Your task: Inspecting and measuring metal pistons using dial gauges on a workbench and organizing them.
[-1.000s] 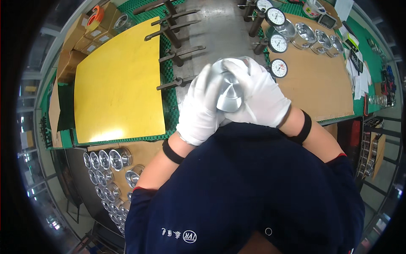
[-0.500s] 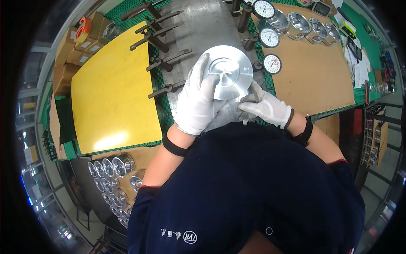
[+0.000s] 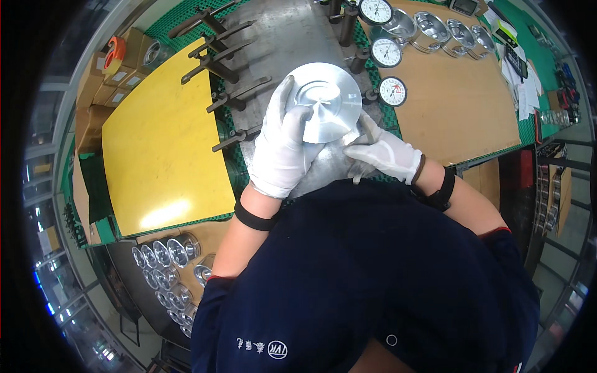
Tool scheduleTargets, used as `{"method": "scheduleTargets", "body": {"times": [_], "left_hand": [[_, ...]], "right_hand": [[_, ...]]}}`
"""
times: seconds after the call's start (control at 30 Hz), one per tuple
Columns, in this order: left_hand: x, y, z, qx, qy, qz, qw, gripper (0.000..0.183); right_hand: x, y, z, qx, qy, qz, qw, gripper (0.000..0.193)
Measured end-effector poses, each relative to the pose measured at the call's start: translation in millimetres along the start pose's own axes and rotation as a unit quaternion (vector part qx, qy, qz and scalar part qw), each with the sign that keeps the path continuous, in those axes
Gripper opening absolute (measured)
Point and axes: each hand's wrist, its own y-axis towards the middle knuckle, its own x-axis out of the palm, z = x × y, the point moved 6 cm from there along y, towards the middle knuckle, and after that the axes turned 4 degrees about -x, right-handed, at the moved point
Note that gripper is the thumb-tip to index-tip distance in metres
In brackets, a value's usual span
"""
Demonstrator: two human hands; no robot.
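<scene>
A shiny round aluminium piston (image 3: 333, 102), its dished crown turned up towards me, is held over the steel surface plate (image 3: 286, 31). My left hand (image 3: 280, 140), in a white glove, grips its left side, with the thumb lying on the crown and the fingers along the rim. At the lower right edge my gloved right hand (image 3: 388, 155) has its fingers bent against the piston's side. Its fingertips are partly hidden there. Dial gauges (image 3: 392, 91) on dark stands line the plate's right side, close to the piston.
Several dark metal stands with arms (image 3: 239, 99) line the plate's left side. Beyond lies a yellow sheet (image 3: 165, 146). More pistons stand on brown cardboard (image 3: 454, 105) at the far right and in rows (image 3: 177, 252) at the lower left. Cardboard boxes (image 3: 118, 93) are stacked far left.
The piston and both hands appear slightly further left in the picture, as do the gauges and stands. The hold on the piston looks the same.
</scene>
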Motion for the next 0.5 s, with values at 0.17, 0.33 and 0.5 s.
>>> {"method": "scheduleTargets", "body": {"times": [0.17,0.33,0.5], "left_hand": [[-0.3,1.0,-0.7,-0.012,-0.016,-0.006,1.0,0.056],[-1.1,1.6,2.2,-0.012,0.005,0.004,1.0,0.061],[-1.2,0.8,0.6,-0.007,0.003,0.01,1.0,0.058]], "right_hand": [[2.5,-1.4,-6.8,0.027,0.004,0.016,1.0,0.09],[-1.2,5.9,-3.9,-0.035,-0.047,0.022,0.998,0.086],[3.6,2.7,-10.3,-0.001,0.007,0.012,1.0,0.104]]}}
